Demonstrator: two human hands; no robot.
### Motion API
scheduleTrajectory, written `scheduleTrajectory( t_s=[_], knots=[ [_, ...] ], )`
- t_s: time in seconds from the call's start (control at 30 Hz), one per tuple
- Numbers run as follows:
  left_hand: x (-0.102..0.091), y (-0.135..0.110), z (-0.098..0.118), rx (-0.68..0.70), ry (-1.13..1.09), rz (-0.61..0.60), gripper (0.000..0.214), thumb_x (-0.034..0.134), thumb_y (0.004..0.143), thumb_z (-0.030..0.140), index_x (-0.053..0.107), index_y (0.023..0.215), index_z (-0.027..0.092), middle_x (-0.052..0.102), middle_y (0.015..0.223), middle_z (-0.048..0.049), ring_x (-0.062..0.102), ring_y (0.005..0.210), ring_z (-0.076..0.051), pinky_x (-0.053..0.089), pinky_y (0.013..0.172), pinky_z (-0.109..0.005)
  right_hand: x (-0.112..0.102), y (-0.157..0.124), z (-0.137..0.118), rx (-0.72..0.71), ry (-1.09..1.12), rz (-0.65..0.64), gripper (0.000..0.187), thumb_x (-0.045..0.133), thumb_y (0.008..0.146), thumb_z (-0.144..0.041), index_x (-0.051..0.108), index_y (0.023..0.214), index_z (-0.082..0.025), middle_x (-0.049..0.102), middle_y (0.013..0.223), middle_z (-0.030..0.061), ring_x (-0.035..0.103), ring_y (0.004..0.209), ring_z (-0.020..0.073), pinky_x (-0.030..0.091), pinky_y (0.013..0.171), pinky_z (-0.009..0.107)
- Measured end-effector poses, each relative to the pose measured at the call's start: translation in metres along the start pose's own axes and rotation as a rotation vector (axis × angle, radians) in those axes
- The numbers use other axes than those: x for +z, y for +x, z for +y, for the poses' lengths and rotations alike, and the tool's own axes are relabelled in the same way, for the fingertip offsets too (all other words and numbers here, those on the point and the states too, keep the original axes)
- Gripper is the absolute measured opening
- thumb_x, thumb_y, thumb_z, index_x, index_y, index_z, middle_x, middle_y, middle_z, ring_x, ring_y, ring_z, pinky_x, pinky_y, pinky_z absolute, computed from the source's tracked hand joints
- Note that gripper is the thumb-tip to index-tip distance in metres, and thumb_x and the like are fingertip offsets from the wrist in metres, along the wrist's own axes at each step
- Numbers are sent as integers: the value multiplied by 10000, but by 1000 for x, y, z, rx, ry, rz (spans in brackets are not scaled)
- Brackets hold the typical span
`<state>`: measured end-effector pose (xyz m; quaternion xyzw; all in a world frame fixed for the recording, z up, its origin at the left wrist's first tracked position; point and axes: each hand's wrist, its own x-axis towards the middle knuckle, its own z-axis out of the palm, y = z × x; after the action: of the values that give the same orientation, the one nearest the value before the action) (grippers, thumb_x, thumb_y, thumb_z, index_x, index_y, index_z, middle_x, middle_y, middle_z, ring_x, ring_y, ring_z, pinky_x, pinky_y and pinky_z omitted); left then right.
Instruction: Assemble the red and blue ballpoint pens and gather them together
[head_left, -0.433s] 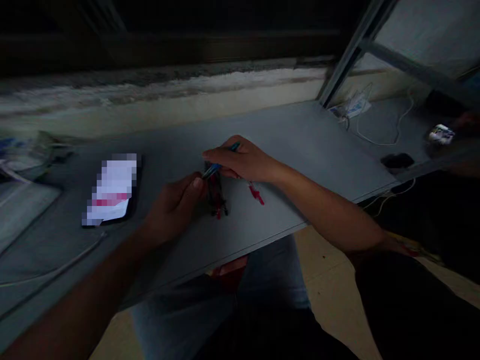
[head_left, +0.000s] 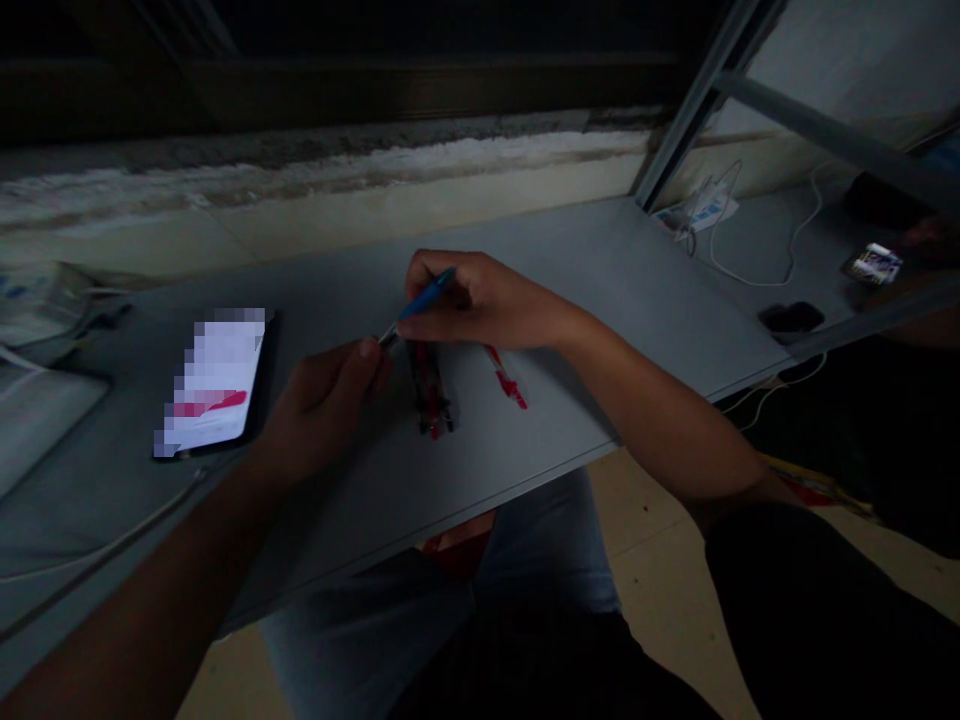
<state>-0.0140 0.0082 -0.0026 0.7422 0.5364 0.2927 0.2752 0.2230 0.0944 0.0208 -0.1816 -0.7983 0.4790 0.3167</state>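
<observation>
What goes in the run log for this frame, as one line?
right hand: holding blue pen | left hand: pinching its tip | beside: red-and-black objects on grey counter

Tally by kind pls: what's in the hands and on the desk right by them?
Blue pen: 1, held by left hand and right hand
Red slender part: 1
Dark-and-red cluster: 1 (pieces can't be counted)
Smartphone: 1
Total: 4

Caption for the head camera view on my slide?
Left hand and right hand hold a blue pen above a grey desk, near red objects.
</observation>
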Motion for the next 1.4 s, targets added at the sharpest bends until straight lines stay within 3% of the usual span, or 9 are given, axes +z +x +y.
scheduleTrajectory(
  t_s=[0.13, 0.33, 0.5, 0.6, 0.7, 0.83, 0.93, 1.23, 1.4],
  knots=[
    [0, -1, 2, 37, 58, 49, 453, 432, 1091, 525, 504, 737, 253, 443, 622, 56, 423, 559, -144, 328, 559, -322, -6, 1, 6, 129, -47, 37, 443, 609, 1143, -491, 507, 825, -201, 559, 678, -46, 517, 611, 74, 404, 590, 206],
    [3, 0, 4, 37, 64, 82, 450, 406, 1089, 521, 485, 727, 265, 432, 593, 64, 416, 523, -138, 307, 526, -311, -11, 1, 11, -6, -8, 86, 308, 863, 915, -190, 573, 1020, -189, 663, 939, -50, 555, 719, 47, 447, 648, 167],
    [4, 2, 4, 26, 78, 85, 473, 406, 1091, 540, 492, 720, 259, 447, 597, 60, 431, 539, -141, 330, 555, -310, -9, 3, 14, 109, 14, 76, 226, 696, 1074, -352, 596, 972, -176, 667, 803, -39, 613, 676, 82, 507, 640, 197],
    [4, 2, 3, 14, 90, 81, 463, 422, 1079, 537, 519, 727, 252, 455, 590, 61, 433, 535, -141, 329, 559, -312, -15, 2, 16, 41, -3, 7, 185, 802, 974, -238, 639, 991, -150, 730, 942, -11, 661, 794, 83, 545, 735, 194],
    [4, 3, 1, 4, 88, 87, 465, 403, 1079, 542, 515, 732, 254, 443, 588, 62, 421, 529, -141, 318, 548, -311, -19, 1, 17, -13, 20, -9, 374, 878, 881, -171, 647, 1174, -155, 754, 1115, 6, 678, 853, 79, 560, 776, 192],
    [4, 4, 1, 4, 84, 85, 461, 402, 1074, 552, 504, 734, 258, 436, 598, 63, 420, 543, -143, 321, 556, -310, -16, 2, 19, 109, 20, -2, 160, 751, 1034, -271, 650, 1060, -150, 746, 960, 11, 656, 722, 85, 550, 686, 214],
    [5, 5, 1, -4, 87, 72, 456, 414, 1068, 553, 515, 738, 256, 426, 590, 68, 412, 537, -143, 320, 558, -310, -14, 4, 20, 97, 57, -7, 114, 765, 977, -149, 658, 1018, -143, 753, 972, 1, 675, 790, 82, 565, 750, 204],
    [2, 2, 5, -38, 80, 72, 416, 450, 1073, 559, 529, 808, 248, 464, 641, 58, 461, 586, -152, 362, 570, -294, 4, 11, 21, 191, 451, 240, 340, 855, 844, -101, 621, 1069, -203, 805, 1024, 18, 760, 896, 123, 650, 825, 226],
    [5, 0, -1, -124, 6, 118, 352, 588, 1032, 606, 592, 1115, 264, 469, 604, 90, 441, 508, -165, 291, 498, -285, 3, 10, 4, 216, 525, 346, 426, 838, 823, -67, 620, 1148, -236, 806, 1064, 8, 798, 981, 147, 656, 865, 235]
  ],
)
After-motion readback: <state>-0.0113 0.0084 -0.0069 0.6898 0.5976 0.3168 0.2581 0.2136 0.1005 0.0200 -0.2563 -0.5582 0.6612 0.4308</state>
